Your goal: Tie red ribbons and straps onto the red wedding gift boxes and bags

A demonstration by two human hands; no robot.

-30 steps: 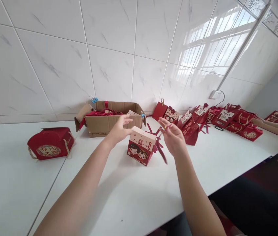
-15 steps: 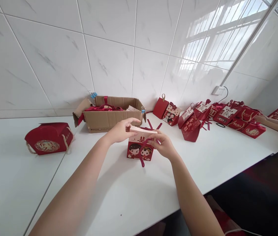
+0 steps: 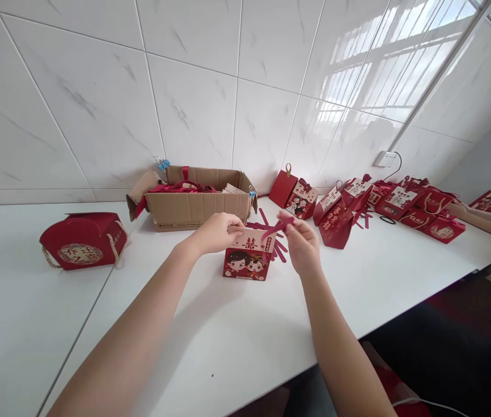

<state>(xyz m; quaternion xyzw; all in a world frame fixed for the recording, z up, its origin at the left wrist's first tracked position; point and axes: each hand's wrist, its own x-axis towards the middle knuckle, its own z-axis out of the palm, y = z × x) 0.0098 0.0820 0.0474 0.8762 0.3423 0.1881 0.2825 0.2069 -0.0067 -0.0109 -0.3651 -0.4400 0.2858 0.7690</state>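
A small red and cream gift box (image 3: pixel 245 265) with two cartoon figures on its front stands upright on the white table. My left hand (image 3: pixel 219 233) pinches the top cream edge of this box from the left. Up at the box's right top corner, my right hand (image 3: pixel 299 238) is closed on a dark red ribbon (image 3: pixel 271 230), which runs down across the box's cream panel. More dark red ribbon strips (image 3: pixel 279 250) lie fanned out on the table behind and right of the box.
Behind is an open cardboard box (image 3: pixel 197 209) of red items. A red box with rope handles (image 3: pixel 82 243) stands at left. Several red gift boxes (image 3: pixel 334 223) line the wall at right, near another person's arm (image 3: pixel 488 223). A socket strip (image 3: pixel 385 159) hangs on the wall.
My right hand has lifted the ribbon from the box's front up to its top right corner. My left hand has closed onto the top edge, whose flaps now come together.
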